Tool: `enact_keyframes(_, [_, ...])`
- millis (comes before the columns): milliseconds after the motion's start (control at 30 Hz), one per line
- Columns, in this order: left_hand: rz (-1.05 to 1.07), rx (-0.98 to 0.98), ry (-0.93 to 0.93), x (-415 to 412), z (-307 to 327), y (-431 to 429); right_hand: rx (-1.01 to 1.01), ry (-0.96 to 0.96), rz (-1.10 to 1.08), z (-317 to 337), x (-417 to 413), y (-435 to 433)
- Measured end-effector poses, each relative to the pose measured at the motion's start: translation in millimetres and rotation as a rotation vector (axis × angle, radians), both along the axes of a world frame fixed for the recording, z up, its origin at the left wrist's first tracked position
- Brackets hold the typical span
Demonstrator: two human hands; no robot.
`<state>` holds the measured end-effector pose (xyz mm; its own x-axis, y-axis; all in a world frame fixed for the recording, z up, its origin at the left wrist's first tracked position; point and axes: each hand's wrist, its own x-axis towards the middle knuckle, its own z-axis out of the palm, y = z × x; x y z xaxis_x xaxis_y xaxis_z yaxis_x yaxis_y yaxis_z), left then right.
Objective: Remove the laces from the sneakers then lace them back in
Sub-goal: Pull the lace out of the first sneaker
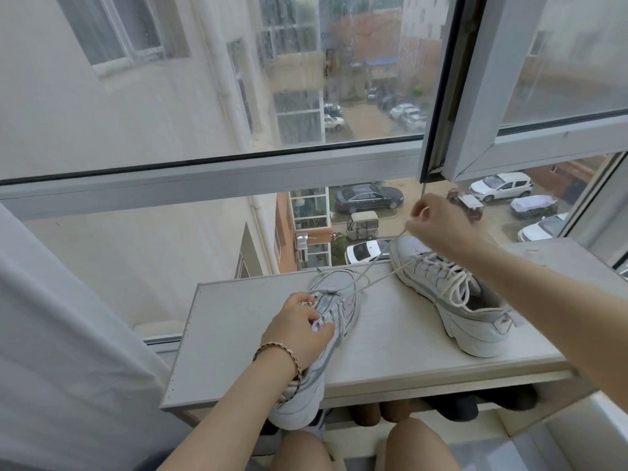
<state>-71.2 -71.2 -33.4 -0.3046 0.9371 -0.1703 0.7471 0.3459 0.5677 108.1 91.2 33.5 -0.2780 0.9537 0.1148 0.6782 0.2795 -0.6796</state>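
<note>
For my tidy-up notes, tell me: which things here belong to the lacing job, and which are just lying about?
Job: nearer sneaker, its lace, laced sneaker, left hand, right hand.
Lying about: curtain, dark shoes under the shelf.

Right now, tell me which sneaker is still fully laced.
The right sneaker, untouched on the shelf, lace criss-crossed. The left hand holds the left sneaker, its lace pulled out by the right hand.

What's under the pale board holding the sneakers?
Under the front edge of the pale wooden board, brown and dark rounded shapes show; what they are is unclear. The board hides the rest.
</note>
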Motion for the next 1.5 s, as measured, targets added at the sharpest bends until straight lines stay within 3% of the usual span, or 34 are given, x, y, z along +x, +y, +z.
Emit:
enact_keyframes(100, [0.002,0.005,-0.009,0.8,-0.1,0.8,0.116,-0.08,0.186,-12.7,-23.5,-29.0])
enact_keyframes(167, [-0.001,0.008,-0.007,1.9,0.1,0.2,0.124,0.0,0.221,-22.3,-37.5,-37.1])
enact_keyframes(333, [-0.014,0.017,0.001,2.0,-0.8,-1.9,-0.379,0.338,0.327,-34.0,-57.1,-45.3])
enact_keyframes(367, [-0.018,0.017,0.003,1.6,-1.0,-2.0,-0.428,0.328,0.361,-35.0,-56.9,-45.4])
enact_keyframes(400, [-0.022,0.017,0.007,1.4,-1.1,-1.8,-0.407,0.236,0.406,-36.2,-56.0,-44.7])
enact_keyframes(533, [-0.027,0.023,0.014,0.7,-2.3,-1.3,-0.02,-0.453,0.609,-41.2,-49.0,-42.4])
enact_keyframes(800, [-0.017,0.028,0.003,0.7,-3.5,-1.6,0.179,-0.812,0.634,-59.7,-49.3,-44.5])
enact_keyframes(900, [-0.017,0.02,-0.006,-0.4,-3.8,-2.1,0.278,-0.72,0.582,-57.1,-31.0,-37.6])
enact_keyframes(1067, [-0.021,0.022,-0.01,-1.6,-2.7,-1.8,0.378,-0.454,0.184,-34.0,12.8,-8.1])
enact_keyframes(1200, [-0.043,0.02,-0.004,0.9,-3.3,-1.5,0.079,-0.018,-0.171,-17.5,34.1,12.9])
enact_keyframes(1333, [-0.044,0.014,0.003,1.1,-4.4,-0.6,-0.175,-0.271,0.076,-15.8,24.1,13.2])
enact_keyframes(1433, [-0.04,0.019,0.0,1.7,-3.9,-1.0,-0.204,-0.414,0.235,-12.6,10.0,-5.4])
enact_keyframes(1500, [-0.039,0.013,0.007,2.1,-3.5,-1.2,-0.209,-0.662,0.366,-1.3,3.3,-19.3])
